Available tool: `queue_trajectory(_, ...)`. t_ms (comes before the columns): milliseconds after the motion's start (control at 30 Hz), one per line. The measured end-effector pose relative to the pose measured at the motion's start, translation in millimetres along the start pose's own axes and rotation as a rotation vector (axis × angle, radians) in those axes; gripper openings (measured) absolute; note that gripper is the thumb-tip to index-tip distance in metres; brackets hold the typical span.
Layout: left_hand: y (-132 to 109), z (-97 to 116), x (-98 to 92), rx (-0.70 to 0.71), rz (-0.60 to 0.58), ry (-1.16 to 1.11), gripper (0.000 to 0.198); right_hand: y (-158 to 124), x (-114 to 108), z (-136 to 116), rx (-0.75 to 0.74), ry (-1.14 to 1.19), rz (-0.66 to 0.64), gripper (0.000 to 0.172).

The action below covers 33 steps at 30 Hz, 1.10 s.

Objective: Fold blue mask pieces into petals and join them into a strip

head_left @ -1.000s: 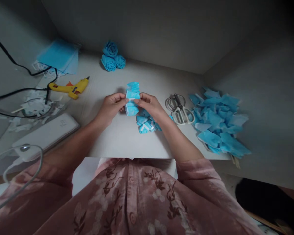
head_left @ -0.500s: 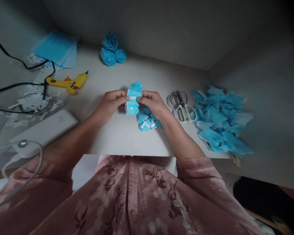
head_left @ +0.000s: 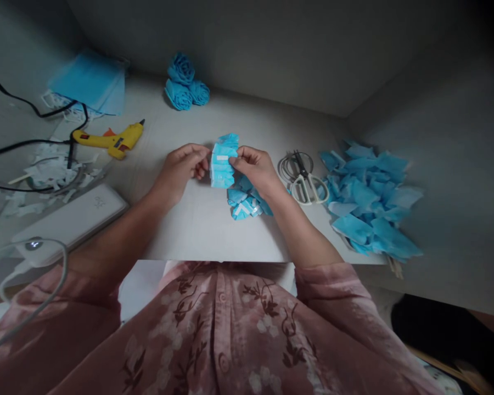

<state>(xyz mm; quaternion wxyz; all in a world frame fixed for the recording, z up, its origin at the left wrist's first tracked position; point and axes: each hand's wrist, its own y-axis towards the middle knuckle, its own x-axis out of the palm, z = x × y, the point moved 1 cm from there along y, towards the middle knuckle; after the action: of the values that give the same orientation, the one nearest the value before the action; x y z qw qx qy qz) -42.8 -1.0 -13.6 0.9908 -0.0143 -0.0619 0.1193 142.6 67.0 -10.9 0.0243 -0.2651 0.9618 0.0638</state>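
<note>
A folded stack of blue fabric pieces (head_left: 223,162) is held upright just above the white desk (head_left: 197,219), between both hands. My right hand (head_left: 256,171) pinches its right edge with thumb and fingers closed. My left hand (head_left: 180,169) is at its left edge, fingers curled against it. A small heap of blue folded pieces (head_left: 245,202) lies on the desk under my right wrist.
White-handled scissors (head_left: 302,178) lie right of my hands, beside a big pile of cut blue pieces (head_left: 368,197). Three blue fabric roses (head_left: 184,82) sit at the back. At left are a yellow glue gun (head_left: 113,140), black cables, blue sheets (head_left: 88,82), white scraps and a white power bank (head_left: 72,216).
The blue stack has been turned more upright and lifted slightly. My left fingers have loosened and shifted a little left of it. The view has drifted slightly.
</note>
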Motion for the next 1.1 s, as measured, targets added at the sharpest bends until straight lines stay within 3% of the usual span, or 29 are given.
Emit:
queue_trajectory(100,-5.7,9.2,0.8,0.164,0.144,0.149,0.014,0.6,1.4,1.5,-0.043,-0.05,0.03,0.051)
queue_trajectory(267,-15.4,14.0,7.2,0.317,0.095,0.398,0.016,-1.1,7.8,4.4,-0.059,-0.101,0.02,0.049)
queue_trajectory(533,-10.9,3.4,6.9,0.322,0.074,0.461,0.011,-4.8,13.3,2.1,-0.112,-0.171,0.013,0.052)
queue_trajectory(867,-11.6,4.2,8.2,0.301,0.085,0.489,0.012,-9.4,14.7,1.1,-0.174,-0.35,0.048,0.019)
queue_trajectory(1100,-8.1,-2.3,7.7,0.363,0.083,0.624,0.01,-8.5,15.3,6.0,-0.239,-0.423,0.036,0.014)
